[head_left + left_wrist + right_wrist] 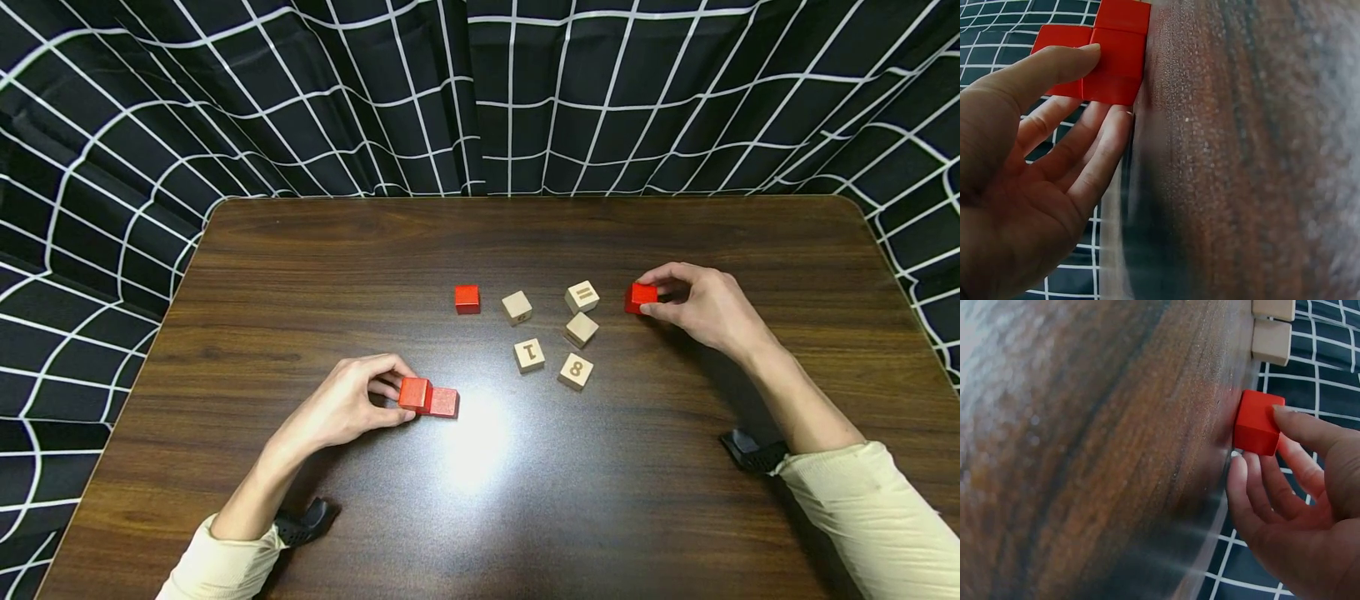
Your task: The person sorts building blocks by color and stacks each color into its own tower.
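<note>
Near the middle left of the table, my left hand [352, 404] pinches a red block [415, 393] between thumb and fingers. In the left wrist view this upper red block [1060, 37] sits on a lower red block [1117, 59], and the thumb tip lies over the seam between them. Another red block [445, 402] stands against the lower one on its right side. Over at the right, my right hand [708, 307] grips a single red block [641, 297], which rests on or very close to the table [1147, 425].
One more red block [467, 299] stands apart at the back. Wooden blocks lie mid-table: a plain one [581, 330], an "8" block [576, 372], a "1" block [528, 356], an equals-sign block [582, 297] and another wooden block [517, 307]. Black gridded curtains [480, 100] hang around the table.
</note>
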A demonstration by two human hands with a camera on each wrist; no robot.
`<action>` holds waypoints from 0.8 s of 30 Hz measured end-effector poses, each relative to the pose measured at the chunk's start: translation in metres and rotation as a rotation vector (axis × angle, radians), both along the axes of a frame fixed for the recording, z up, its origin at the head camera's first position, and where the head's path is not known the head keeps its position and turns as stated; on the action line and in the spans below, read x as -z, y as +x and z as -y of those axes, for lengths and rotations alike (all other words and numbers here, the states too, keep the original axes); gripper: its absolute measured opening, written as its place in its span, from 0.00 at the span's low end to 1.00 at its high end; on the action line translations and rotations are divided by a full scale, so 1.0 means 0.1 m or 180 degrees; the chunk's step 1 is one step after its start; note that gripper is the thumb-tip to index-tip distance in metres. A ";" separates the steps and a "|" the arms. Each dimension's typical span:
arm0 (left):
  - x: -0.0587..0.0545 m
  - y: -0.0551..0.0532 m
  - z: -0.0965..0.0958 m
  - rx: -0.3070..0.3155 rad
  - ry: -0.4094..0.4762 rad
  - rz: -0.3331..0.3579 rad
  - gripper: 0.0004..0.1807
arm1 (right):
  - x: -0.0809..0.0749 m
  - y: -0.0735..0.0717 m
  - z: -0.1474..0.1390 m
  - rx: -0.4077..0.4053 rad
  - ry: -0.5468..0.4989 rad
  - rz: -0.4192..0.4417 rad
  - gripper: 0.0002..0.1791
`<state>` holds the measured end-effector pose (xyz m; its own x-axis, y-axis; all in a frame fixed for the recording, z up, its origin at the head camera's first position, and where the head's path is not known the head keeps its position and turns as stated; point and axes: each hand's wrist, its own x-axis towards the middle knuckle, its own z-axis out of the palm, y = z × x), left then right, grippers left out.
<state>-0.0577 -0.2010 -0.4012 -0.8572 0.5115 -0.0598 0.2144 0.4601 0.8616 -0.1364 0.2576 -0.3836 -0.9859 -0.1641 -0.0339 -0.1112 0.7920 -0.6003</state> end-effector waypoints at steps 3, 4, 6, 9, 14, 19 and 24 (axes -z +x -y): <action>0.00 0.00 0.00 -0.0009 -0.0008 0.0016 0.19 | 0.01 -0.01 0.00 0.0004 0.0020 0.0062 0.19; 0.00 0.00 0.00 -0.0014 -0.0014 0.0028 0.19 | 0.01 -0.01 0.00 0.0007 0.0022 0.0080 0.19; 0.01 0.00 0.00 -0.0030 -0.0020 0.0059 0.19 | 0.02 -0.01 0.00 0.0007 0.0024 0.0101 0.19; 0.01 0.00 0.01 -0.0058 -0.0028 0.0113 0.19 | 0.02 -0.01 -0.01 0.0020 0.0024 0.0080 0.18; 0.00 0.00 0.00 -0.0100 -0.0046 0.0172 0.18 | 0.03 0.00 -0.02 0.0050 0.0011 -0.0005 0.18; 0.00 0.00 0.01 -0.0132 -0.0066 0.0181 0.18 | 0.02 0.00 -0.02 0.0085 -0.0004 -0.0105 0.18; -0.01 0.00 0.01 -0.0153 -0.0093 0.0183 0.19 | 0.01 0.01 0.00 0.0102 -0.0064 -0.0185 0.18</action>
